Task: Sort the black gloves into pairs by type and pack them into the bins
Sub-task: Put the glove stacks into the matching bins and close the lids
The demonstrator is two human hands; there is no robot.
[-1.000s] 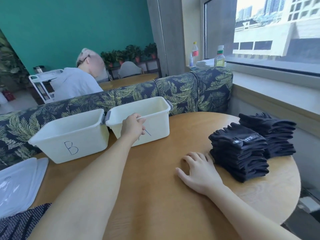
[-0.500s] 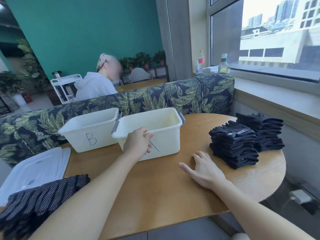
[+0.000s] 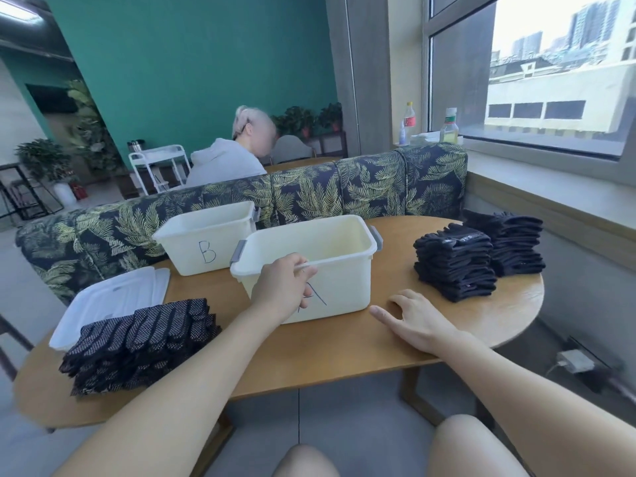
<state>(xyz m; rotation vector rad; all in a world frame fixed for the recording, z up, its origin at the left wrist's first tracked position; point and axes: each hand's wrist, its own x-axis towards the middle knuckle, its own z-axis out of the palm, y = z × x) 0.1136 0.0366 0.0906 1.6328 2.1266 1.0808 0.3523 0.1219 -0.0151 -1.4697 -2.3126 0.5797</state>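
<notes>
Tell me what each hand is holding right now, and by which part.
The left hand grips bin A by its near rim. The right hand holds nothing; it rests flat on the table.

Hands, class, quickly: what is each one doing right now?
Left hand: grips the near rim of bin A.
Right hand: open, resting flat on the table.

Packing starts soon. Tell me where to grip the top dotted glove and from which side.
Pinch the cuff end of the top glove on the dotted pile with the right hand, coming in from the near side. The fingers seem to point toward the lids, so the near edge is probably the flat, graspable part.
</notes>
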